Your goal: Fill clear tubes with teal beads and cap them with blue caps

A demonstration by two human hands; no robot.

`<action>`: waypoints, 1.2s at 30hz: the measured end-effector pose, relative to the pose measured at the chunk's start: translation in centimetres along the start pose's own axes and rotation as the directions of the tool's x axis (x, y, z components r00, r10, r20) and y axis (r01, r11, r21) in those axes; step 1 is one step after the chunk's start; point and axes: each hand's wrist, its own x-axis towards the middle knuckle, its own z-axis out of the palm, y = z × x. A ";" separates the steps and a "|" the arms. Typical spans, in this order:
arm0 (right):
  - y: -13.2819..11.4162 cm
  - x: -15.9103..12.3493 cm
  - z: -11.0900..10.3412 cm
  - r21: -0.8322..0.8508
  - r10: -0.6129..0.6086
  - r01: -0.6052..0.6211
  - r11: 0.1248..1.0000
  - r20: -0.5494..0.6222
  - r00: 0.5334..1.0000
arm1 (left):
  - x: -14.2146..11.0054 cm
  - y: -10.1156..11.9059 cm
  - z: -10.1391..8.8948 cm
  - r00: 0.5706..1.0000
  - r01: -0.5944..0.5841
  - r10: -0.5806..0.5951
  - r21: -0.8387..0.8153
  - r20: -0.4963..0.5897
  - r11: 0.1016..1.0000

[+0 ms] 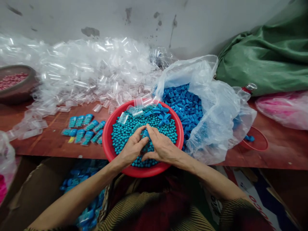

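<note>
In front of me, my left hand (133, 145) and my right hand (163, 146) meet above a red basin (108, 141) of small teal beads (122, 136). Between them is a small clear bottle with a blue cap (145, 134), mostly hidden by the fingers. My left thumb and fingers close around it. The right fingertips lie at its capped top, with the right thumb lower down near its base. Inside the basin, empty clear bottles (138, 112) and loose blue caps (164, 117) rest on the beads near the far rim.
Filled, capped bottles (80, 135) lie left of the basin. Behind rises a heap of clear empty bottles (96, 70). A plastic bag (209, 106) of blue caps (185, 106) stands at right, near a small red basket (261, 141). Below the table, a cardboard box (40, 189) adjoins more blue-capped bottles (86, 195).
</note>
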 end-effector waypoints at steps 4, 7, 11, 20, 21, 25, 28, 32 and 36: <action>-0.5 0.0 0.2 -0.030 0.099 -0.101 0.994 -0.059 0.993 | 0.0 0.0 0.2 0.998 -0.055 0.054 -0.031 -0.028 0.998; -0.7 0.0 0.5 0.007 0.114 -0.114 0.994 -0.112 0.987 | 0.0 -0.2 0.6 0.997 -0.057 0.053 -0.071 -0.057 0.996; -0.7 -0.2 0.8 0.069 0.113 -0.107 0.992 -0.093 0.989 | -0.1 -0.4 0.9 0.996 -0.057 0.053 -0.057 -0.076 0.997; -0.7 -0.2 1.0 -0.018 0.052 -0.054 0.998 -0.097 0.994 | -0.3 -0.4 1.2 0.969 -0.138 0.175 0.207 -0.174 0.969; -0.7 -0.1 1.0 -0.023 0.040 -0.043 0.999 -0.103 0.994 | -0.3 -0.4 1.2 0.970 -0.141 0.177 0.204 -0.168 0.969; -0.7 0.1 1.4 -0.087 0.054 -0.067 0.994 -0.148 0.988 | 0.1 -0.4 1.6 0.975 -0.103 0.128 0.142 -0.180 0.984; -0.8 0.1 1.7 -0.105 0.086 -0.102 0.989 -0.146 0.986 | 0.4 -0.4 1.9 0.972 -0.048 0.062 0.067 -0.225 0.997; -0.7 0.2 1.8 0.019 0.137 -0.136 0.991 -0.117 0.984 | 0.4 -0.1 1.7 0.980 -0.036 0.035 -0.006 -0.197 0.999; -0.1 0.0 1.0 0.308 0.139 -0.134 0.942 0.006 0.990 | 0.2 0.5 0.6 0.998 0.052 -0.056 -0.188 -0.013 0.981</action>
